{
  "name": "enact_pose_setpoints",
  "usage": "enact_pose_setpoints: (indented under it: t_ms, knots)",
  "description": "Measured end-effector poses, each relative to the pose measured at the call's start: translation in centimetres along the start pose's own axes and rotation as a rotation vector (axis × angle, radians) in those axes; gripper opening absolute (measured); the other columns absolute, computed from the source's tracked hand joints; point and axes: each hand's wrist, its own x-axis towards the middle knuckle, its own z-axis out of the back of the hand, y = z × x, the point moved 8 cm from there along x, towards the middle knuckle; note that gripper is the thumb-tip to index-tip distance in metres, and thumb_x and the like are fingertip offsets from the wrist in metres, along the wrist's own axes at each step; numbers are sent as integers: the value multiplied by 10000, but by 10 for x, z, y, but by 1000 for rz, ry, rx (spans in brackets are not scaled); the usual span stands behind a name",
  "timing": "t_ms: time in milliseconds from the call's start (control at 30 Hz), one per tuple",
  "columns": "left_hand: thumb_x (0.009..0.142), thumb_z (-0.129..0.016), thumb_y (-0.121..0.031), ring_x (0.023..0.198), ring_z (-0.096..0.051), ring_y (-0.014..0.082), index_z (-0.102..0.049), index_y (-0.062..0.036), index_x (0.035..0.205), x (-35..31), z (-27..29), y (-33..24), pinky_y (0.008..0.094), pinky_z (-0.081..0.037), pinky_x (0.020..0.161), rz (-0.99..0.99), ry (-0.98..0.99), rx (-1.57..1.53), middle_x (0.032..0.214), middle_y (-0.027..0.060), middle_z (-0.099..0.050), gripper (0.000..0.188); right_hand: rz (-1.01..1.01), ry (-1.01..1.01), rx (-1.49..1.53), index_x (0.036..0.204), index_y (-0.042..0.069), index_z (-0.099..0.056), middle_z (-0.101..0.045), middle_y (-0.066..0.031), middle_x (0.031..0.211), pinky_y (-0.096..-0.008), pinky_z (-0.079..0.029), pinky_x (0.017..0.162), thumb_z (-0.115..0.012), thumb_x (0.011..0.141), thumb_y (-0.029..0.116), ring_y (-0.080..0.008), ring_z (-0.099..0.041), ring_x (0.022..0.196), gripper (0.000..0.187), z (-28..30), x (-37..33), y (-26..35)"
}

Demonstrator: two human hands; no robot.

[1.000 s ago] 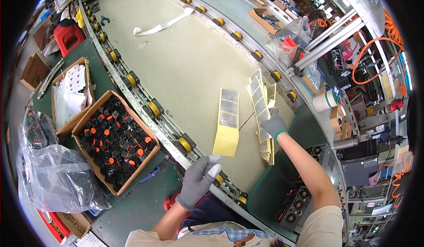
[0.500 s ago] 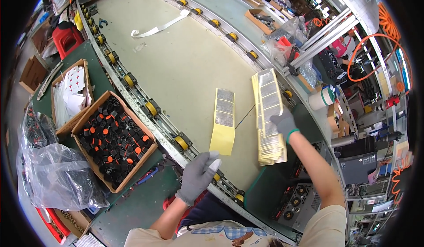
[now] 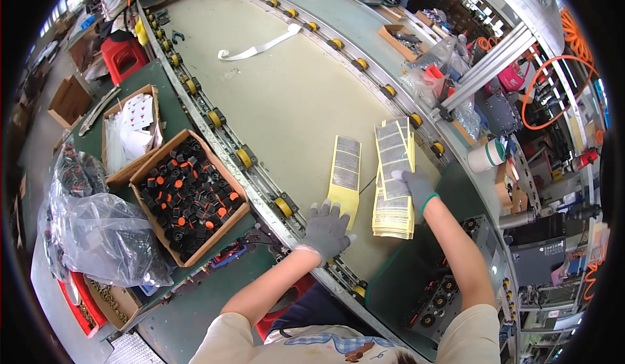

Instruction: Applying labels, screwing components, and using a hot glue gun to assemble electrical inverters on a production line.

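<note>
My left hand [image 3: 325, 229], in a grey glove with pale fingertips, lies open with its fingers spread. Its fingertips rest over the bare yellow lower end of a single label strip [image 3: 346, 163], whose upper part carries silvery-grey labels. To the right is a thick stack of similar yellow-backed label strips [image 3: 392, 222]. My gloved right hand [image 3: 416, 187] is closed at the right side of the stack, with the thumb across the top label strip [image 3: 394, 149]. That strip sits slightly askew over the others. The fingers beneath are partly hidden.
Roller rails [image 3: 284, 206] edge the pale work surface [image 3: 286, 104]. A curled white strip [image 3: 260, 48] lies farther off. At left, a cardboard box [image 3: 239, 211] contains black and orange caps beside a clear plastic bag [image 3: 117, 237]. A white container [image 3: 483, 158] stands at right.
My left hand has opened from a loosely curled pose and moved onto the strip's lower end. My right hand and the stack's top strips have shifted toward the single strip. The whole view has shifted slightly.
</note>
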Motion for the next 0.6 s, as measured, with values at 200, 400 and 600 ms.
enact_pose_setpoints:
  t_ms: [200, 400, 600]
  knots:
    - [835, -503, -462, 1284, -364, 299, -488, -101, 1278, -9, -44, -9, 432, -238, 1079, -269, 97, -120, 1353, 138, -428, 572, 257, 408, 271, 1186, -25, -483, -615, -107, 989, -286, -524, 712, -516, 796, 89, -165, -618, 848, 407, -112, -34, 126]
    - [811, -544, -423, 1246, -419, 266, -553, -81, 1206, -1, -47, -47, 406, -257, 1071, -443, 99, 46, 1314, 104, -485, 523, 283, 497, 237, 1246, -30, -463, -613, -137, 1077, -327, -491, 847, -614, 837, 184, -201, -597, 947, 485, -197, 19, 58]
    - [823, -545, -390, 1139, -501, 299, -565, -87, 1191, -12, -44, -35, 391, -361, 995, -462, 70, 72, 1233, 120, -534, 477, 530, 283, -926, 1149, 23, -582, -602, -198, 1133, -362, -429, 940, -599, 797, 475, -341, -561, 1075, 573, -165, -21, 120]
